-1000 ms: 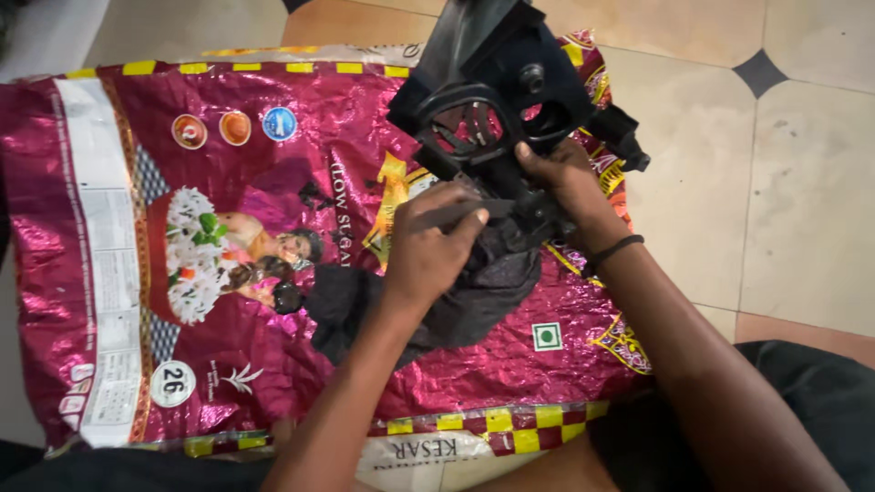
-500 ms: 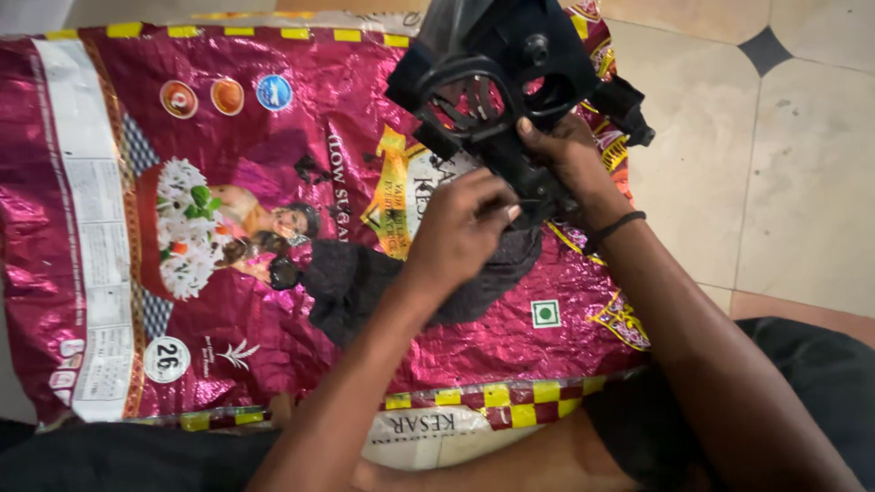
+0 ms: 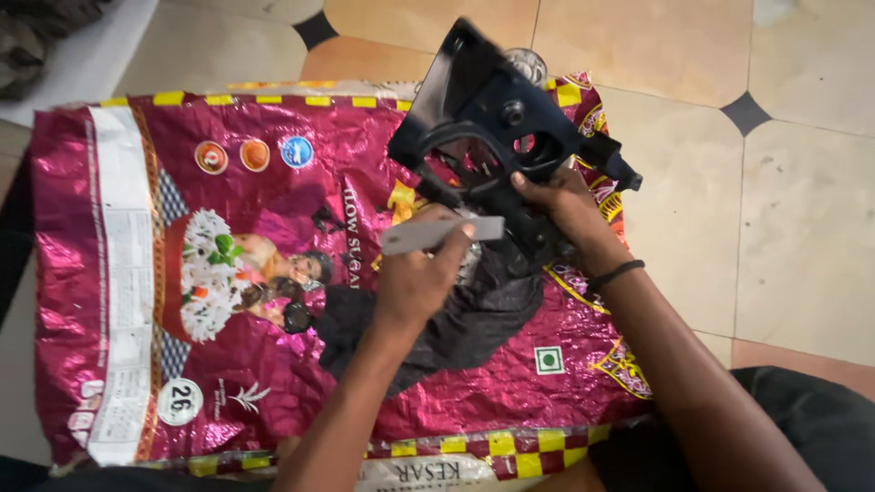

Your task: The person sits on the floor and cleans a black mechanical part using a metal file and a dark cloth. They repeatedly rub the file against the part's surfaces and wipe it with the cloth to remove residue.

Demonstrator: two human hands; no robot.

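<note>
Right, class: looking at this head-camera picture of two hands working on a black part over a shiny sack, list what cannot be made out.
- Head view: the flat grey piece in the left hand is motion-blurred; its kind is unclear.
- The black part is partly covered by the right hand.
- The dark cloth is partly hidden under the left forearm.
- The round metal thing is mostly behind the black part.
- The sack is cut off by the bottom edge.

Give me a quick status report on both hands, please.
Left hand grips grey flat strip. Right hand holds black plastic housing. Black cloth beneath.
</note>
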